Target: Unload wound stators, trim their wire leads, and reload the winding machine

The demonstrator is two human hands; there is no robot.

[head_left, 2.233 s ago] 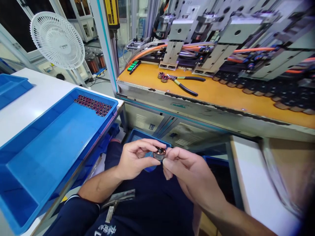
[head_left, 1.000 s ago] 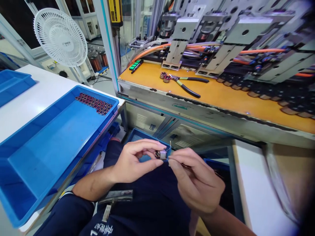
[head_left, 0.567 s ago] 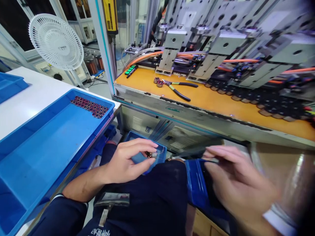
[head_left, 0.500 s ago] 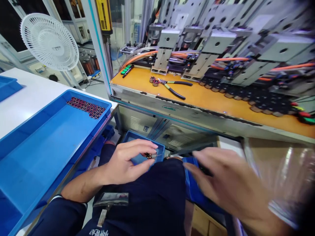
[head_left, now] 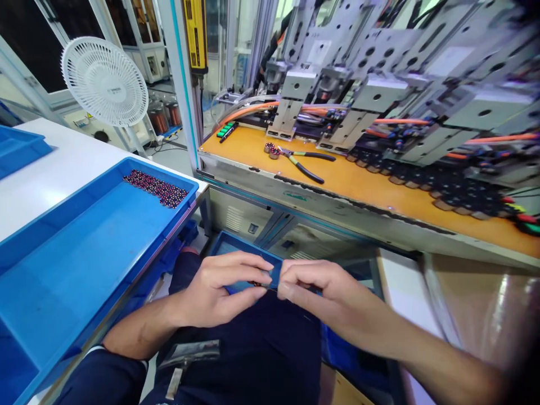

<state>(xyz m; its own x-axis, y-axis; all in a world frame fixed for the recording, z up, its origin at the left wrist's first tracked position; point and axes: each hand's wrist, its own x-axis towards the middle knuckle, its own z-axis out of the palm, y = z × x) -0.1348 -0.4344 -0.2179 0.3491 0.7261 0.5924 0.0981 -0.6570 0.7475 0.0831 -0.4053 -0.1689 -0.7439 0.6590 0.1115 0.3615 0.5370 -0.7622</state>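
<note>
Above my lap, my left hand (head_left: 223, 288) pinches a small copper-coloured wound part (head_left: 256, 283) between thumb and fingers; the fingers cover most of it. Close on its right, my right hand (head_left: 314, 287) has thumb and fingertips pressed together beside the part. A thin wire seems to run between the two hands, but what the right fingertips grip is too small to make out. Many similar small parts (head_left: 156, 187) stand in rows at the far end of the large blue tray (head_left: 97, 236) on the left.
Pliers (head_left: 306, 163) and two small round parts (head_left: 272, 150) lie on the orange machine ledge (head_left: 358, 185). Dark parts (head_left: 455, 185) line its right side below metal machine heads. A white fan (head_left: 105, 81) stands at the back left. Another blue tray (head_left: 219, 242) sits below my hands.
My right hand has moved left to beside my left hand, and its fingers have closed. My left hand still holds the small part. The camera view has shifted slightly.
</note>
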